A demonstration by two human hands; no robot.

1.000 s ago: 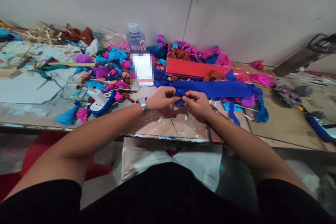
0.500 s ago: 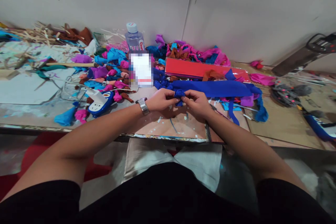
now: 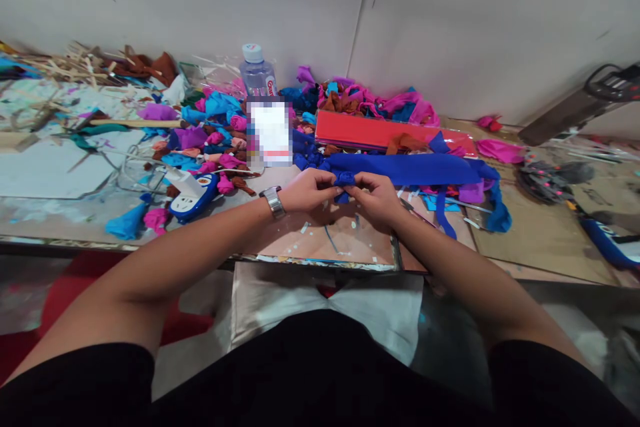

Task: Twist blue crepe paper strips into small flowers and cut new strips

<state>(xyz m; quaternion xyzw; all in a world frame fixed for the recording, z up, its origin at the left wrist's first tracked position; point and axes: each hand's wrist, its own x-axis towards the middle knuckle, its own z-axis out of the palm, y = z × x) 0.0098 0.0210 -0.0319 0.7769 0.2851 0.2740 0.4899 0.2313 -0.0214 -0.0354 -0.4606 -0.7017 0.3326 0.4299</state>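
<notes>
A small blue crepe-paper rose (image 3: 344,178) is pinched between my two hands just above the table's front part. My left hand (image 3: 311,191), with a metal watch on its wrist, grips the rose's left side with thumb and fingers. On the right side, my right hand (image 3: 376,195) has its thumb and fingers closed on the same rose. A short blue tail of paper hangs below it. Right behind my hands lies a long blue crepe-paper strip (image 3: 415,169). Several blue rolled flowers (image 3: 309,152) sit behind my left hand.
A clear bottle (image 3: 257,72) stands behind a blurred-out upright object (image 3: 270,133). A blue-and-white power strip (image 3: 194,198) with a plug lies left. Red paper sheets (image 3: 365,131) lie at the back, near colourful scraps. A dark cylinder (image 3: 555,110) leans at right.
The top of the blue rose looks wider and flatter now, its edges drawn out sideways between my fingers. Both hands stay in nearly the same place.
</notes>
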